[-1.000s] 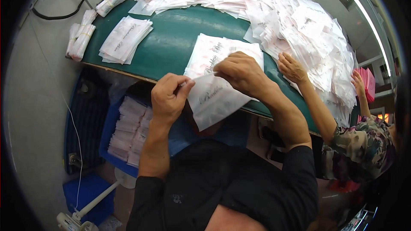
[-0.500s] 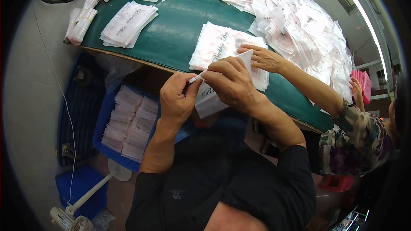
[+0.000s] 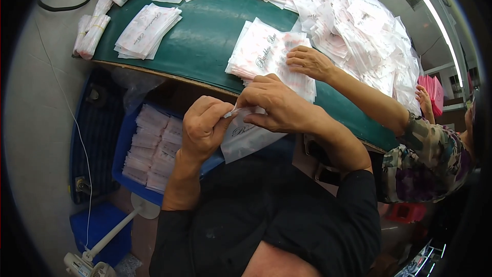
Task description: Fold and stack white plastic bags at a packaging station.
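A frosted, translucent plastic bag point(image 3: 245, 143) with dark script lettering hangs in front of me, just off the table's near edge. My left hand point(image 3: 205, 123) pinches one end of its top edge between thumb and fingers. Right beside it, my right hand point(image 3: 279, 103) is closed on the same edge, its fingers curled over and the thumb underneath. The exact fingertip contact is partly hidden. Beyond my hands a stack of white bags with pinkish contents point(image 3: 256, 54) lies on the green table point(image 3: 215, 25). Another person's hand point(image 3: 310, 62) rests on that stack's right side.
A big heap of similar bags point(image 3: 359, 36) covers the table's back and right. At the left are a smaller stack point(image 3: 146, 31) and banded bundles point(image 3: 93, 33). Below stands a blue crate point(image 3: 121, 161) of packed bags, near a fan point(image 3: 87, 265).
Both my hands and the bag have moved lower, toward me. My right hand has turned, and the bag's raised corner no longer sticks up. The other person's hand stays at the stack.
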`<action>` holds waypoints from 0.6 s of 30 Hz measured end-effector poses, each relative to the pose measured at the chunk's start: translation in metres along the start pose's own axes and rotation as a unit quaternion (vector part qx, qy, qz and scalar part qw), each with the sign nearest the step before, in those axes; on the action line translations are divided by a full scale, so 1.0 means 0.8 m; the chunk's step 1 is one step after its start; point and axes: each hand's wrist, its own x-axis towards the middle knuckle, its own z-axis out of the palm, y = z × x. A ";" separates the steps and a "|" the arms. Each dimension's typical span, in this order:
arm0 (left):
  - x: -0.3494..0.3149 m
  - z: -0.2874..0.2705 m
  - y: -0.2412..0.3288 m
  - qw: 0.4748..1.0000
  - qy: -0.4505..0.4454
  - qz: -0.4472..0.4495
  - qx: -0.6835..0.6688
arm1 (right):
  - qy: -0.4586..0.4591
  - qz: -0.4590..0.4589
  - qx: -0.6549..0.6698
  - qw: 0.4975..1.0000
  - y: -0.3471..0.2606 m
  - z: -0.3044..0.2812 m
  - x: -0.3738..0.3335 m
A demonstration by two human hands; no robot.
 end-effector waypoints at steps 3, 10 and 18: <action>-0.002 0.006 0.003 1.000 -0.008 -0.004 -0.005 | 0.018 -0.022 -0.065 0.997 0.002 -0.003 -0.008; 0.003 0.018 0.006 1.000 -0.008 -0.019 -0.009 | 0.044 -0.021 0.000 0.999 0.015 0.008 -0.028; 0.017 0.031 0.005 0.996 -0.067 0.051 -0.025 | -0.188 0.086 0.029 0.978 0.038 0.040 -0.037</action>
